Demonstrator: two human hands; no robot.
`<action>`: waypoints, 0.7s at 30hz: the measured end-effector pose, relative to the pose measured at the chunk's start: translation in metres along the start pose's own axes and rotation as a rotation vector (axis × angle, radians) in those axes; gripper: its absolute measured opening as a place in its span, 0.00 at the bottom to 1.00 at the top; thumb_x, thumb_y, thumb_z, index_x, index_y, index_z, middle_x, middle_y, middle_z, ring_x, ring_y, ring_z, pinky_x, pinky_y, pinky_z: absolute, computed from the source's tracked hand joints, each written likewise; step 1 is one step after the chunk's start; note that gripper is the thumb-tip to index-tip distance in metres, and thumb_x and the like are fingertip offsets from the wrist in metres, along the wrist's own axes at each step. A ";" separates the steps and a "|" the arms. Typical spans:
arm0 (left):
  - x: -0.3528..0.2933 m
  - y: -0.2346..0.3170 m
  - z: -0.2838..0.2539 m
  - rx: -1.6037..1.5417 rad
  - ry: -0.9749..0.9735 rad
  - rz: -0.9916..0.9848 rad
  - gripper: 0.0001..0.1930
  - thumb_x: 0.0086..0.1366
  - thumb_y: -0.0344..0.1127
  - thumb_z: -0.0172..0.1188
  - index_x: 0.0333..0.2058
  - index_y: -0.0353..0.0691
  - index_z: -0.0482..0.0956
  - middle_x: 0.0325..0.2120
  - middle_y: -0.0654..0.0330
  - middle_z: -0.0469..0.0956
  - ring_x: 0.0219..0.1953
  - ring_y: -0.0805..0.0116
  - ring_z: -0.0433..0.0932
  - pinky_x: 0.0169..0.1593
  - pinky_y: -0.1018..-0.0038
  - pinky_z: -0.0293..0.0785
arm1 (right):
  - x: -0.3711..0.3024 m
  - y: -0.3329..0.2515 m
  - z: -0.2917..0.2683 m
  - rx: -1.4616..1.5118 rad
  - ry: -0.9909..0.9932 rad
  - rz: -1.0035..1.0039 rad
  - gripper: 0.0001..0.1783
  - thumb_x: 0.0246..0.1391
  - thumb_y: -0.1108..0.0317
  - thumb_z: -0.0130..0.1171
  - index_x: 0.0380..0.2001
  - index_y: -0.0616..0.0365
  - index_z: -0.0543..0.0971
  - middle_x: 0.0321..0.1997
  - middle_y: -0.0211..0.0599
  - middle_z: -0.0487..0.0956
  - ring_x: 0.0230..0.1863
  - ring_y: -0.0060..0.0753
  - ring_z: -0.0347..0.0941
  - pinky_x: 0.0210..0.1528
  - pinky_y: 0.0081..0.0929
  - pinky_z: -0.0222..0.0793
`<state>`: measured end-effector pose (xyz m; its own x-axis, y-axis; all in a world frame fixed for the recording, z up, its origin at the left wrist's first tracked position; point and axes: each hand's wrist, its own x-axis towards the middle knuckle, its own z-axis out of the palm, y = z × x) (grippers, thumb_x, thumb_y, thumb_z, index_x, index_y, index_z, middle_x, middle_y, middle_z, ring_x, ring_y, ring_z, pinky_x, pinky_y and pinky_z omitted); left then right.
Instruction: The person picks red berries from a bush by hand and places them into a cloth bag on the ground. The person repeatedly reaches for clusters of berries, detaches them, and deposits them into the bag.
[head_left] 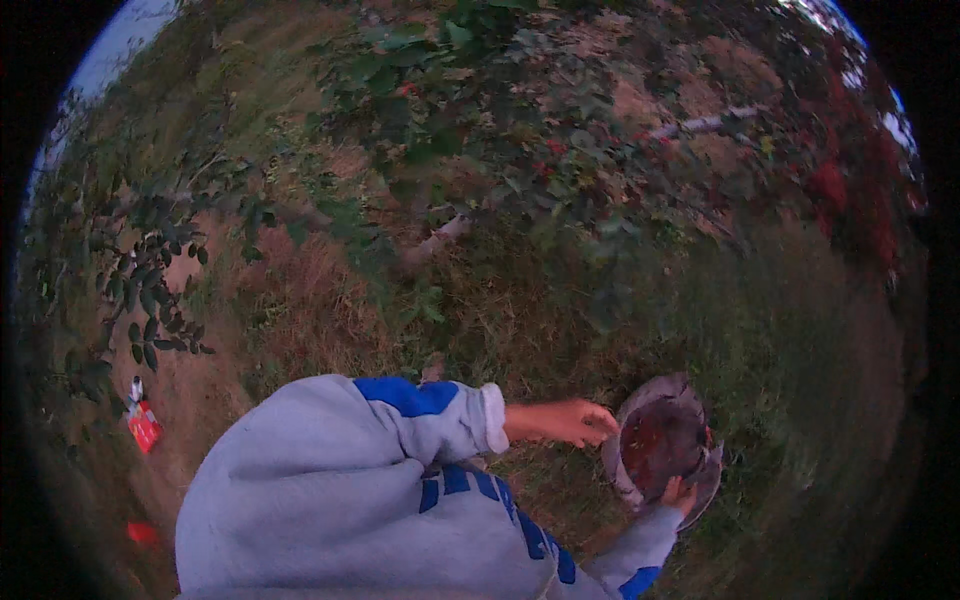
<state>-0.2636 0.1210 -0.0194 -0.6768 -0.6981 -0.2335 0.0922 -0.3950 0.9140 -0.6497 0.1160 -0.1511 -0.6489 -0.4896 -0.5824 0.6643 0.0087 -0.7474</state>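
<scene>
A greyish-purple, soft-sided bag (634,484) with a wide open mouth sits low on the right, with dark reddish contents too blurred to make out. My right hand (681,494) grips its near rim, fingers over the edge. My left hand (572,422) reaches across from the left to the bag's left rim. Its fingers are loosely bent and apart, with nothing visible in them. Both arms wear a light grey sleeve (440,415) with blue patches.
Leafy branches (410,90) with small red clusters (555,147) hang ahead. A pale branch (710,122) slants at the upper right, and a thick stem (440,238) stands mid-view. Dry grass (480,320) covers the ground. A red-and-white package (145,428) lies at the far left.
</scene>
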 end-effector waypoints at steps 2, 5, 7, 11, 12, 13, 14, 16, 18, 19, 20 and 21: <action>-0.018 0.013 -0.033 -0.065 0.021 -0.001 0.17 0.56 0.40 0.49 0.42 0.39 0.66 0.42 0.59 0.66 0.41 0.73 0.67 0.41 0.76 0.66 | 0.001 0.027 0.001 -0.116 -0.251 0.058 0.23 0.47 0.58 0.48 0.44 0.59 0.64 0.43 0.44 0.66 0.41 0.39 0.66 0.37 0.34 0.69; -0.053 0.041 -0.092 -0.068 0.090 0.060 0.16 0.56 0.39 0.48 0.41 0.36 0.66 0.39 0.58 0.68 0.40 0.70 0.69 0.42 0.75 0.67 | -0.017 0.075 0.023 -0.203 -0.396 0.093 0.18 0.48 0.60 0.48 0.41 0.59 0.67 0.39 0.42 0.68 0.35 0.35 0.68 0.31 0.29 0.70; -0.077 0.063 -0.135 -0.072 0.217 0.115 0.16 0.57 0.39 0.48 0.40 0.35 0.67 0.37 0.57 0.70 0.38 0.69 0.71 0.41 0.74 0.68 | -0.037 0.094 0.048 -0.329 -1.003 0.345 0.16 0.48 0.60 0.47 0.38 0.60 0.69 0.37 0.41 0.70 0.32 0.35 0.69 0.26 0.27 0.69; -0.122 0.101 -0.205 -0.131 0.570 0.275 0.14 0.57 0.38 0.48 0.38 0.34 0.67 0.33 0.57 0.71 0.35 0.70 0.71 0.39 0.75 0.69 | -0.121 0.161 0.113 -0.455 -1.007 0.633 0.11 0.44 0.64 0.52 0.31 0.56 0.70 0.26 0.32 0.72 0.24 0.27 0.67 0.23 0.23 0.64; -0.130 0.110 -0.220 -0.154 0.659 0.312 0.13 0.57 0.37 0.48 0.38 0.35 0.67 0.32 0.58 0.71 0.35 0.70 0.71 0.39 0.75 0.69 | -0.146 0.175 0.134 -0.522 -1.018 0.530 0.10 0.44 0.65 0.52 0.31 0.57 0.70 0.26 0.32 0.72 0.23 0.27 0.67 0.22 0.22 0.63; -0.137 0.119 -0.237 -0.171 0.742 0.330 0.13 0.57 0.36 0.47 0.38 0.35 0.67 0.32 0.59 0.71 0.35 0.70 0.71 0.39 0.75 0.69 | -0.174 0.188 0.156 -0.554 -1.054 0.470 0.09 0.45 0.66 0.51 0.31 0.57 0.70 0.26 0.33 0.72 0.22 0.27 0.67 0.20 0.21 0.63; -0.144 0.129 -0.254 -0.195 0.772 0.411 0.13 0.57 0.36 0.47 0.39 0.35 0.66 0.33 0.59 0.70 0.36 0.70 0.71 0.39 0.75 0.69 | -0.200 0.196 0.179 -0.664 -1.074 0.438 0.08 0.46 0.67 0.51 0.31 0.58 0.70 0.26 0.33 0.72 0.22 0.26 0.67 0.20 0.20 0.62; -0.157 0.148 -0.288 -0.136 0.916 0.481 0.14 0.57 0.36 0.48 0.40 0.35 0.66 0.34 0.59 0.70 0.37 0.70 0.70 0.39 0.75 0.69 | -0.245 0.199 0.224 -0.833 -1.181 0.372 0.08 0.47 0.68 0.50 0.31 0.59 0.70 0.26 0.33 0.72 0.21 0.25 0.67 0.19 0.19 0.61; -0.169 0.167 -0.329 -0.024 1.031 0.525 0.15 0.56 0.36 0.49 0.41 0.36 0.65 0.34 0.60 0.70 0.37 0.71 0.69 0.38 0.76 0.68 | -0.284 0.203 0.260 -0.876 -1.225 0.298 0.08 0.47 0.68 0.50 0.31 0.59 0.70 0.25 0.33 0.73 0.20 0.23 0.67 0.19 0.17 0.60; -0.172 0.174 -0.349 0.118 1.119 0.502 0.18 0.53 0.38 0.52 0.41 0.35 0.65 0.34 0.59 0.70 0.36 0.70 0.69 0.38 0.76 0.67 | -0.299 0.205 0.274 -0.845 -1.318 0.277 0.08 0.46 0.67 0.50 0.31 0.59 0.70 0.25 0.33 0.73 0.20 0.22 0.67 0.19 0.16 0.60; -0.171 0.181 -0.372 0.215 1.258 0.408 0.19 0.50 0.38 0.54 0.40 0.34 0.66 0.34 0.58 0.70 0.36 0.68 0.70 0.37 0.75 0.67 | -0.311 0.208 0.285 -0.889 -1.282 0.274 0.08 0.47 0.67 0.50 0.31 0.59 0.70 0.25 0.33 0.73 0.20 0.22 0.67 0.19 0.15 0.59; -0.170 0.184 -0.395 0.329 1.379 0.366 0.20 0.47 0.38 0.56 0.38 0.34 0.67 0.33 0.57 0.71 0.36 0.66 0.70 0.37 0.74 0.67 | -0.319 0.211 0.294 -0.908 -1.282 0.280 0.08 0.47 0.68 0.50 0.31 0.59 0.71 0.25 0.33 0.73 0.20 0.21 0.67 0.19 0.15 0.59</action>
<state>0.1569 -0.0692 0.0576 0.5850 -0.8079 0.0707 -0.1934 -0.0544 0.9796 -0.1934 0.0178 -0.0290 0.4887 -0.7559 -0.4357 -0.0317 0.4837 -0.8747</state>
